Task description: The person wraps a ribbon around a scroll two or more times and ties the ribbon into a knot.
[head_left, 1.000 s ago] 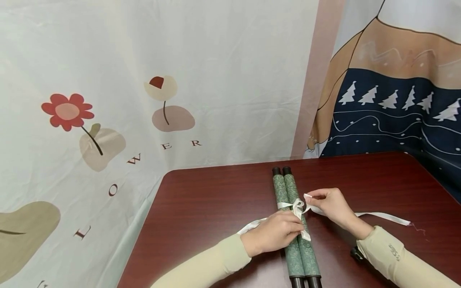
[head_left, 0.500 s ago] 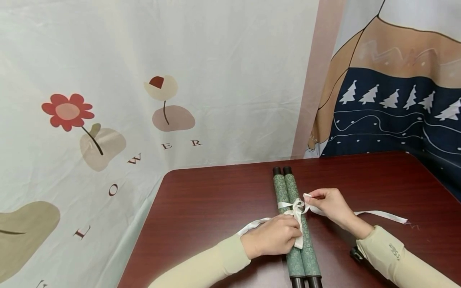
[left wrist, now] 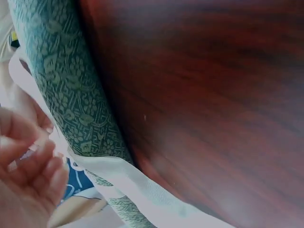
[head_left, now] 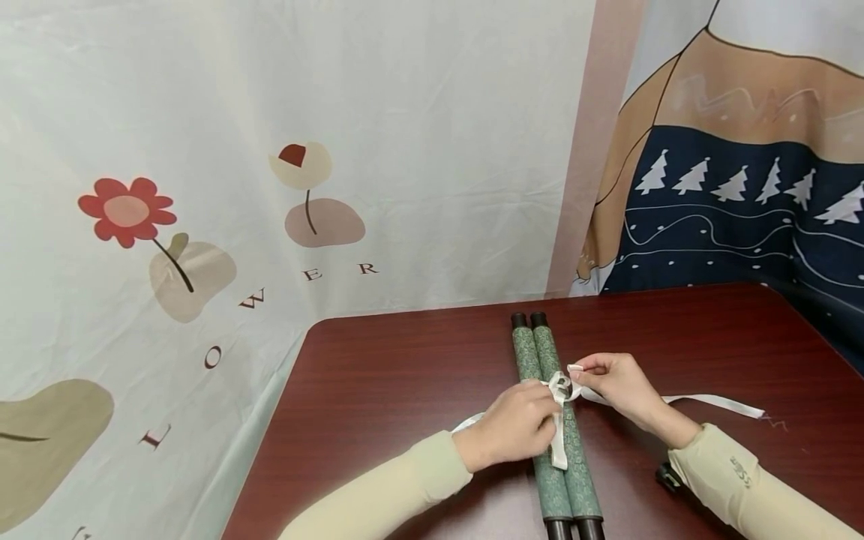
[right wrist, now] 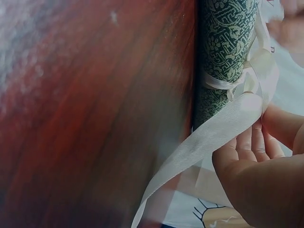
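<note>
Two rolled scrolls [head_left: 574,465] in green patterned cloth, with black end knobs, lie side by side on the table. A white ribbon [head_left: 559,450] crosses them, with small loops near the middle and a tail hanging toward me. Thumb and fingers of my right hand [head_left: 624,390] pinch a folded bit of ribbon just right of the scrolls. My left hand [head_left: 516,424] is over the left scroll, its bent fingers at the ribbon beside the loops. Whether they grip it is unclear. In the left wrist view, my left hand [left wrist: 33,166] is close to the ribbon.
The dark red table [head_left: 405,375] extends around the scrolls. One long ribbon end [head_left: 722,405] trails right past my right wrist, with loose threads. Behind the table hang a pale flower-print curtain [head_left: 439,150] and a navy one [head_left: 709,240] with white trees.
My left hand has moved away from the lower tail, up and slightly left toward the loops. The tail now hangs straight down over the scrolls. My right hand has hardly moved.
</note>
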### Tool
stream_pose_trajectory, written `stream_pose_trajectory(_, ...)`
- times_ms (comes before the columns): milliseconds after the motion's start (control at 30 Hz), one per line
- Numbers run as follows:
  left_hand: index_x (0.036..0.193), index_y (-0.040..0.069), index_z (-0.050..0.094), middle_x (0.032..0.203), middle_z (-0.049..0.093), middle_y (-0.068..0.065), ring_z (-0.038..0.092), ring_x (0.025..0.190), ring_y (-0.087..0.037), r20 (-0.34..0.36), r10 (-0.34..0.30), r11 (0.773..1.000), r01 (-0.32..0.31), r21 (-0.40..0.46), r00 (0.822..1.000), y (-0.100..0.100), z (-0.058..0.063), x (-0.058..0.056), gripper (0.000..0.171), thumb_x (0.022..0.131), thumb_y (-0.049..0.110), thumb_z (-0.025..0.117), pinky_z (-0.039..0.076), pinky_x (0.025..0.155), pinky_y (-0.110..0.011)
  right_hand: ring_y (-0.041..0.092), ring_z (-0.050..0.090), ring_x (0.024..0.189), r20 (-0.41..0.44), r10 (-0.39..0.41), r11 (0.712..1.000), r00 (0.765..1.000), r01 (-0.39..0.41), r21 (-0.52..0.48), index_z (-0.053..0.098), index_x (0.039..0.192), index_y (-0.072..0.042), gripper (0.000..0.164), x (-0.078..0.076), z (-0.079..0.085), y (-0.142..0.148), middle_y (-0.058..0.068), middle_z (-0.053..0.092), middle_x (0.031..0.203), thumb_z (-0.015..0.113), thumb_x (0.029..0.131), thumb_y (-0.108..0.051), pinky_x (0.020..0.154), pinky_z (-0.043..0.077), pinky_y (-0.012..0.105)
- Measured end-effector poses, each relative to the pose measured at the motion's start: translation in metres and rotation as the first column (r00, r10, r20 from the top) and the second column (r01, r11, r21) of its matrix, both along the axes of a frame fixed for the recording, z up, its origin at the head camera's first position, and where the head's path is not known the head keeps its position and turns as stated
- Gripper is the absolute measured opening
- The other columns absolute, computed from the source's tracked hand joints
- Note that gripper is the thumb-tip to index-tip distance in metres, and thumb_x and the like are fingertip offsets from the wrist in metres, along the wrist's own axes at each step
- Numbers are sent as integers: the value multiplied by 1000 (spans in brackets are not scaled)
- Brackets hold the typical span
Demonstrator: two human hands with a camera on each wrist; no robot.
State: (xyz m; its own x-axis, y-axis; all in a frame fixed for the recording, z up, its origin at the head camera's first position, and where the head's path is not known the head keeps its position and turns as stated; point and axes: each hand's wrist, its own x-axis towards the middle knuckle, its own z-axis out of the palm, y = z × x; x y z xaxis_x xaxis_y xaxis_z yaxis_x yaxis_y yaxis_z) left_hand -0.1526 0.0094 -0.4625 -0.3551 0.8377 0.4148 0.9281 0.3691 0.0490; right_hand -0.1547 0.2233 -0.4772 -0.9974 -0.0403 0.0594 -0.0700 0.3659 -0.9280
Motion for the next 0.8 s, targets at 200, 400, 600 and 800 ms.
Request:
stream_pose_trajectory(200,88,10,73,80,65,5,50,77,-3,349,257,934,-324,150,901,10,0,-18,16,87,15,58,44,68,-14,14,61,72,9,-9,1000,1000,9,6,71,93,-1,25,0,-1,1,11,71,83,74,80,-23,57,50,23)
stream_pose_trajectory(400,72,20,73,63,61,13,47,56,2,584,359,860,-501,95,728,22,-1,-30,14,84,22,64,39,45,-12,15,61,68,-2,-28,999,1000,29,15,72,87,-3,20,1,0,0,9,70,78,76,78,-21,53,50,24)
stream_pose_trajectory(600,58,19,66,47,48,13,41,45,0,528,385,880,-473,37,757,28,2,-30,24,81,17,64,33,38,-13,14,60,64,-14,-36,999,999,36,13,72,84,-4,23,1,0,1,9,70,75,77,77,-25,50,50,24)
stream_pose_trajectory(800,75,15,75,58,59,12,45,45,2,585,364,863,-498,80,725,30,3,-28,17,83,10,60,37,39,-13,13,60,71,-40,-15,999,999,16,29,73,89,-3,22,5,3,1,11,71,84,76,79,-22,55,51,23)
